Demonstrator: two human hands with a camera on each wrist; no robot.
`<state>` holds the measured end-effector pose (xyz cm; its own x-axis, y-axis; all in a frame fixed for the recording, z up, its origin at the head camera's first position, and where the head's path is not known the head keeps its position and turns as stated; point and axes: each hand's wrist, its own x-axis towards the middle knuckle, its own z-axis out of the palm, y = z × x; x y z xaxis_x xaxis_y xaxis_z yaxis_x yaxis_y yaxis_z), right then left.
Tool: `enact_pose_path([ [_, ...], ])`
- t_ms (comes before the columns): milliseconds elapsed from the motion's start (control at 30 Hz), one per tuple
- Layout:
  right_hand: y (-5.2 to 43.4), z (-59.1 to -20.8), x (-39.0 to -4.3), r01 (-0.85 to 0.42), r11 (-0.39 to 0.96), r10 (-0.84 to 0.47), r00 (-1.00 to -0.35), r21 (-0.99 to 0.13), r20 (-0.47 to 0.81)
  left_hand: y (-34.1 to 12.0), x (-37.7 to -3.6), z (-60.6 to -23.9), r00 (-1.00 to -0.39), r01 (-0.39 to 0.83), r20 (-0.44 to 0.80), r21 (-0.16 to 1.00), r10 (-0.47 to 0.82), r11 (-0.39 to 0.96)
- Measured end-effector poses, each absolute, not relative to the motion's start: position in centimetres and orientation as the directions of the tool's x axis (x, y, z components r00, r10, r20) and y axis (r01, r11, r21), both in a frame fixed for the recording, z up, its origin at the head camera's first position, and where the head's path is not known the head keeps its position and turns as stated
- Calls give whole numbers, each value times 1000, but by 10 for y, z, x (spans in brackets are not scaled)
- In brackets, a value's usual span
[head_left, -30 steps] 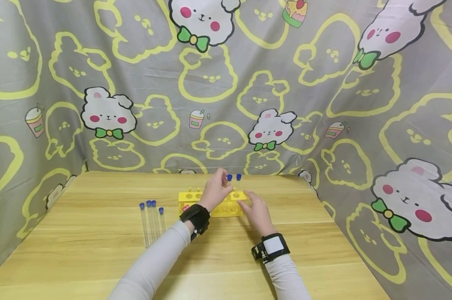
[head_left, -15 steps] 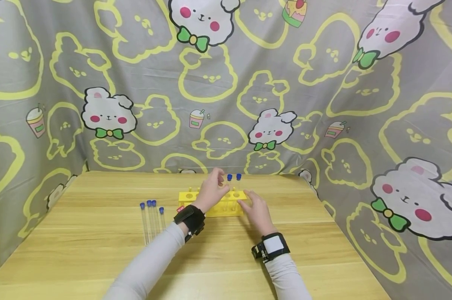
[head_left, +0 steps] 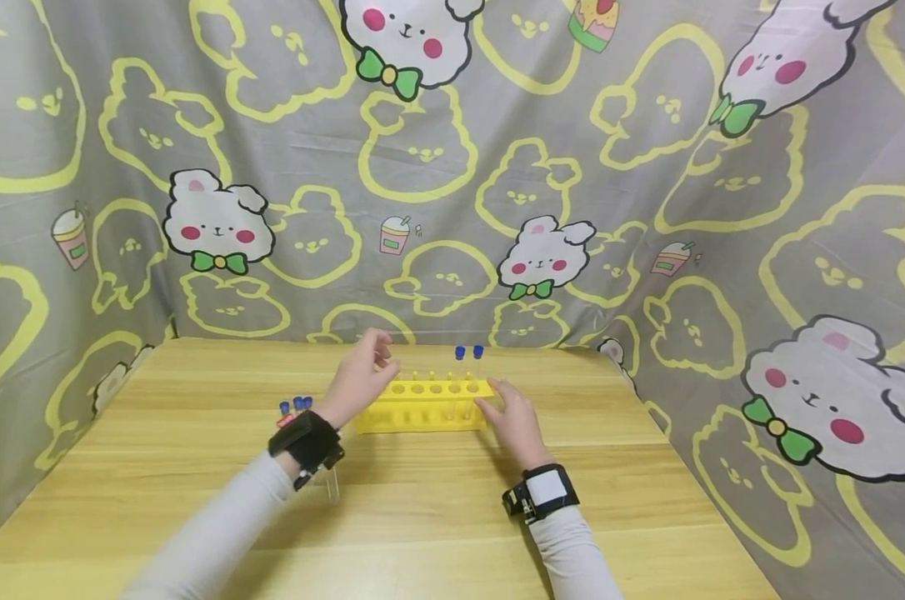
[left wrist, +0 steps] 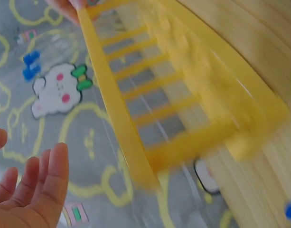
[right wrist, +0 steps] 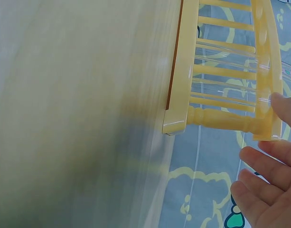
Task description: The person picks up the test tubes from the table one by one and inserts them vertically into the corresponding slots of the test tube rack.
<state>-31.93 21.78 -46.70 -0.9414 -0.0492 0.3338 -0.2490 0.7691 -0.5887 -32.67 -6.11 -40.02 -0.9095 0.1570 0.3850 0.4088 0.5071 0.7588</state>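
Observation:
A yellow test tube rack point(head_left: 422, 397) stands on the wooden table. Two clear test tubes with blue caps point(head_left: 460, 353) stand upright in holes near its right end; the caps point(left wrist: 31, 71) also show in the left wrist view. My right hand point(head_left: 518, 427) holds that end of the rack, thumb and index finger at its upper corner point(right wrist: 265, 128). Above the rack's left end is my left hand point(head_left: 357, 379), its fingers loosely bent with nothing between them. In the left wrist view this hand point(left wrist: 38, 190) is apart from the rack.
Left of the rack, several blue-capped test tubes point(head_left: 298, 403) lie on the table point(head_left: 437, 508), partly hidden by the left wrist strap. A grey patterned cloth point(head_left: 437, 208) hangs at the back and along both sides.
My left hand has come away from the capped tube in the rack and moved left, over the rack's left end. The right hand stays at the rack's right end.

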Motion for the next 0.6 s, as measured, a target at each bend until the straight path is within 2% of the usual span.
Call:
enact_pose_path([
  [300,217,-466,-320,-246,772,-50,-942,-586,331,-132,-324,-406,-952,289,286,713,111,638],
  [467,216,-465,-320,-246,772,-48,-942,-586,332,-172,-333,-415,-990,142,107,734,93,664],
  [600,216,-465,-319,-242,770,-45,-943,-590,329,-195,-336,-426,-993,14,-65,755,96,655],
])
